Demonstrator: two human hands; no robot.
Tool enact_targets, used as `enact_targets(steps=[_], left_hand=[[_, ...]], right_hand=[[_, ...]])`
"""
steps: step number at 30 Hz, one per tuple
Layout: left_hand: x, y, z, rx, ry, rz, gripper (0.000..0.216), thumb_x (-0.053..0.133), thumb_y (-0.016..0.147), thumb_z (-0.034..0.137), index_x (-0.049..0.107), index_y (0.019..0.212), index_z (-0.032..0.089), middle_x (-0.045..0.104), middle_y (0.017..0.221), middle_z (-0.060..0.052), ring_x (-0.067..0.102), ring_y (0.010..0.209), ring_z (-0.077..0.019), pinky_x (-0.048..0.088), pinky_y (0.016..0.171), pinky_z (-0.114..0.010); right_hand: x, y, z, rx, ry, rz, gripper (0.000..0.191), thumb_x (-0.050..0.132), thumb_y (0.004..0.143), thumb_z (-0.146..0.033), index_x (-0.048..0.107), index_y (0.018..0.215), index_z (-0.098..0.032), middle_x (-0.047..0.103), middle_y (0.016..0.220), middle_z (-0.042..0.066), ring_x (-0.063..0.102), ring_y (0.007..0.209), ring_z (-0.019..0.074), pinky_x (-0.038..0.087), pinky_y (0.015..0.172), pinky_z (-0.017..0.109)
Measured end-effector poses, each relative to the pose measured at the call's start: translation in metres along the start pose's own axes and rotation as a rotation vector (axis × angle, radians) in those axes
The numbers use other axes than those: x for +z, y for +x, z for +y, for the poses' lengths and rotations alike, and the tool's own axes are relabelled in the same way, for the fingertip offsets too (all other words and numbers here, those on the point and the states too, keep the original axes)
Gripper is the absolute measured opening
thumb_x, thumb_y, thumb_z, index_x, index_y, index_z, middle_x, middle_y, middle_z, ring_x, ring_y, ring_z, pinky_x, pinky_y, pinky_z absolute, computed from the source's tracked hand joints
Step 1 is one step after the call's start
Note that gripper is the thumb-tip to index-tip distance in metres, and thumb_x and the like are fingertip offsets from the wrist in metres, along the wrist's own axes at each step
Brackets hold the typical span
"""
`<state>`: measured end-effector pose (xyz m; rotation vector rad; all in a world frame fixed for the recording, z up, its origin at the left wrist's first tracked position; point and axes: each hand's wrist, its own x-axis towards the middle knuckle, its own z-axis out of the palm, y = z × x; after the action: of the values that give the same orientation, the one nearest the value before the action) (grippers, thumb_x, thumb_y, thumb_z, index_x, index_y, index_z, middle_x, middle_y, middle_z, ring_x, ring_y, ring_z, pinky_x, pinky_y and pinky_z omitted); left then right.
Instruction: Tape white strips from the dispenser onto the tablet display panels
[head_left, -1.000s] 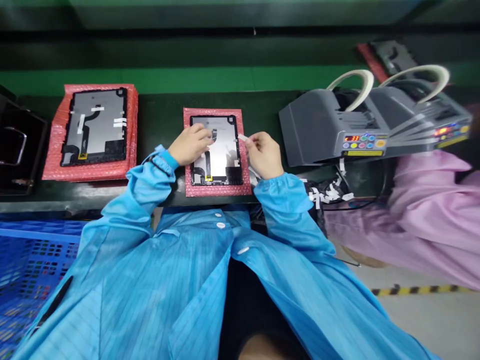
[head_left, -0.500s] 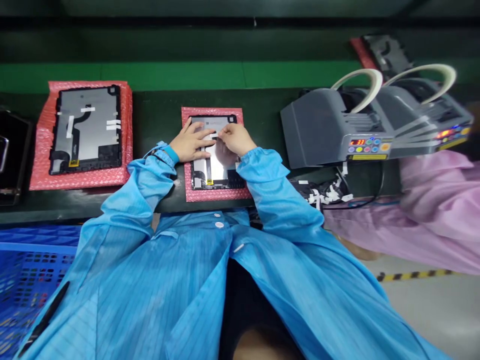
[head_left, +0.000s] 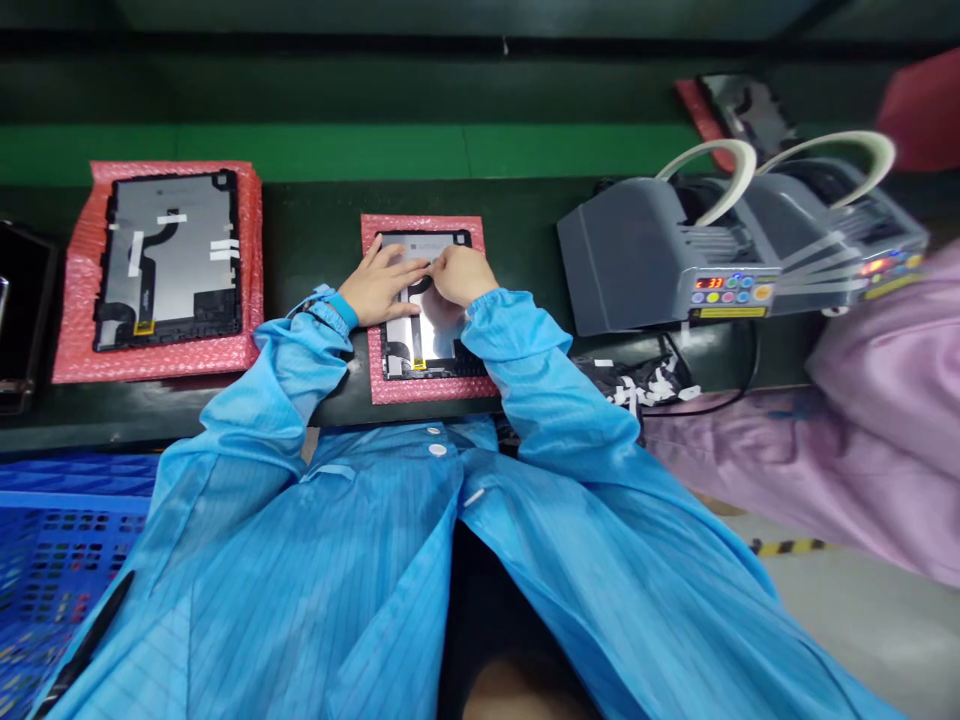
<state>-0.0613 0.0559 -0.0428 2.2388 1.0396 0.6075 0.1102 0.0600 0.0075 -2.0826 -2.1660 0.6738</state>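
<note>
A tablet back panel [head_left: 424, 340] lies on a pink bubble-wrap sheet [head_left: 390, 385] in front of me on the dark bench. My left hand [head_left: 381, 285] rests flat on its upper left part, fingers stretched out. My right hand [head_left: 459, 275] presses down on the panel's upper middle, fingers bent against the surface near a black flex cable. I cannot see the tape strip under its fingertips. Both arms wear blue sleeves.
A second panel [head_left: 176, 260] with white tape strips lies on pink bubble wrap [head_left: 75, 350] at the left. Two grey tape dispensers [head_left: 675, 250] stand at the right, tape scraps [head_left: 652, 385] below them. A person's pink sleeve [head_left: 862, 430] reaches in from the right. A blue crate [head_left: 45, 560] sits lower left.
My right hand carried a white tape strip from the panel's right edge onto the panel and now presses there. My left hand stayed on the panel, its fingers spreading flatter.
</note>
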Motion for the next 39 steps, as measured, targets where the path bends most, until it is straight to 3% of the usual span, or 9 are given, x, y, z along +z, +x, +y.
enact_targets(steps=[3,7,10,13,16,19,25,31,39], left_hand=[[-0.001,-0.001,0.002,-0.002,0.02,-0.009,0.067,0.072,0.07,0.065,0.067,0.123,0.025,0.059,0.14,-0.009,0.032,0.139,-0.041,0.004,0.117,-0.062],[-0.001,-0.001,-0.003,0.009,0.067,-0.024,0.072,0.063,0.074,0.072,0.064,0.128,0.024,0.056,0.144,-0.007,0.03,0.141,-0.0411,0.003,0.117,-0.063],[-0.001,0.001,-0.009,0.028,0.158,-0.087,0.08,0.049,0.081,0.076,0.057,0.136,0.02,0.049,0.15,-0.006,0.025,0.143,-0.0423,-0.003,0.116,-0.065],[-0.002,0.002,-0.011,0.05,0.195,-0.093,0.077,0.049,0.083,0.073,0.058,0.137,0.018,0.049,0.15,-0.008,0.026,0.143,-0.0428,-0.006,0.116,-0.065],[-0.004,0.002,-0.011,0.045,0.169,-0.056,0.073,0.055,0.08,0.07,0.06,0.135,0.022,0.052,0.147,-0.009,0.027,0.143,-0.0424,-0.005,0.118,-0.063],[-0.006,0.004,-0.011,0.039,0.176,-0.04,0.075,0.054,0.079,0.072,0.058,0.137,0.024,0.053,0.146,-0.01,0.028,0.142,-0.0421,-0.004,0.118,-0.062],[-0.009,0.003,-0.005,0.038,0.266,-0.025,0.07,0.044,0.084,0.072,0.061,0.133,0.026,0.054,0.145,-0.008,0.03,0.141,-0.0404,0.0,0.118,-0.063],[-0.015,-0.002,0.012,-0.013,0.47,-0.137,0.097,0.008,0.086,0.082,0.05,0.143,0.016,0.043,0.154,-0.003,0.027,0.141,-0.0377,0.004,0.121,-0.058],[-0.009,-0.001,0.003,0.007,0.433,-0.057,0.068,0.026,0.092,0.065,0.052,0.142,0.026,0.05,0.15,-0.005,0.032,0.139,-0.0385,0.006,0.118,-0.064]], right_hand=[[0.003,0.004,-0.002,0.029,0.011,0.049,0.02,0.055,0.09,-0.024,0.064,0.098,-0.009,0.068,0.107,0.02,0.064,0.108,0.0319,0.048,0.096,0.045],[0.007,0.004,0.013,0.111,0.122,0.23,0.018,0.068,0.081,-0.028,0.061,0.09,-0.014,0.066,0.091,0.015,0.062,0.105,0.0328,0.047,0.096,0.051],[0.008,-0.019,0.049,0.152,0.268,0.421,0.02,0.07,0.079,-0.032,0.056,0.078,-0.018,0.06,0.073,0.007,0.063,0.092,0.0259,0.049,0.09,0.044],[0.011,-0.064,0.101,0.147,0.491,0.637,0.032,0.061,0.085,-0.046,0.05,0.07,-0.02,0.05,0.06,-0.001,0.057,0.07,0.0159,0.05,0.074,0.032],[0.013,-0.112,0.149,0.261,0.782,0.822,0.043,0.053,0.086,-0.06,0.047,0.069,-0.021,0.043,0.053,-0.005,0.045,0.048,0.0094,0.041,0.05,0.024],[0.007,-0.135,0.181,0.408,1.008,0.98,0.045,0.049,0.086,-0.063,0.047,0.072,-0.021,0.044,0.054,-0.007,0.042,0.042,0.0068,0.032,0.04,0.02],[-0.012,-0.111,0.206,0.419,1.189,1.007,0.032,0.055,0.089,-0.047,0.045,0.076,-0.02,0.052,0.062,-0.005,0.049,0.048,0.0052,0.036,0.043,0.016],[-0.004,-0.113,0.213,0.293,0.936,1.27,0.032,0.056,0.089,-0.048,0.046,0.078,-0.02,0.05,0.068,-0.005,0.054,0.059,0.0065,0.046,0.058,0.021],[-0.001,-0.118,0.22,0.259,1.1,1.233,0.036,0.053,0.087,-0.056,0.037,0.095,-0.024,0.06,0.078,-0.004,0.058,0.058,0.0063,0.035,0.043,0.015]])
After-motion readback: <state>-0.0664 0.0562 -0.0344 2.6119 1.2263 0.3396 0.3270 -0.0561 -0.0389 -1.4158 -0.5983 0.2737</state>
